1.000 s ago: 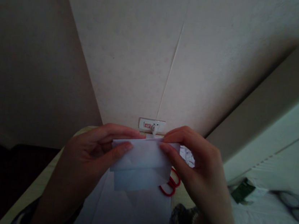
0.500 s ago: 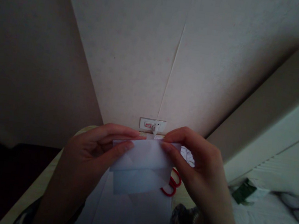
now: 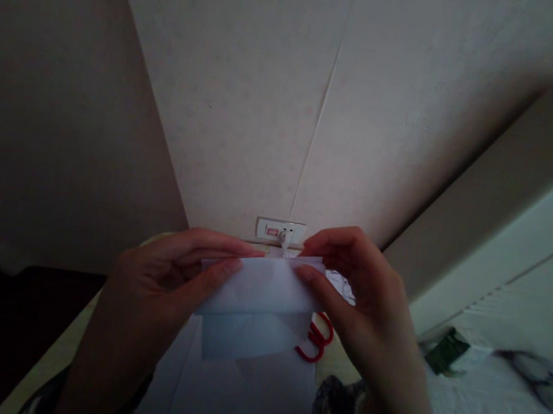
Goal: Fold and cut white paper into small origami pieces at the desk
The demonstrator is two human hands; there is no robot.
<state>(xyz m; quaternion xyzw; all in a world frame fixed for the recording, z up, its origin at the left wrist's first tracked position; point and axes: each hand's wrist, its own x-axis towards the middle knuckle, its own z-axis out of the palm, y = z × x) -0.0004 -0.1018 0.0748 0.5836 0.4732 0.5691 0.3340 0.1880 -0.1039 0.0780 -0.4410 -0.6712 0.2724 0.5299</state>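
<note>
Head view: we see folded paper (image 3: pixel 259 290) raised above a larger white sheet (image 3: pixel 257 399), with a person's two bare hands at its upper edge. Its front layer ends in a crease-like line, and a bluish lower flap hangs beneath. The left hand (image 3: pixel 159 280) grips the left part, thumb flat on the near face and fingers extended behind. The right hand (image 3: pixel 370 306) grips the right part, thumb on the near face and fingers curled over the far side; the hidden fingertips we cannot follow. We judge that the paired thumbs keep the layers aligned, since thin paper held at one end alone would sag or spread. Just beside the paper's right edge, partly behind it, lie scissors (image 3: pixel 319 340); only their red handles show, turned outward, perhaps for easy reach. Crumpled paper (image 3: pixel 342 285) shows beyond the right hand. The pale table (image 3: pixel 75 327) bears the sheet and stands near the wall (image 3: pixel 246 129), where we note a socket (image 3: pixel 267 231) holding a white plug (image 3: pixel 283 236)
</note>
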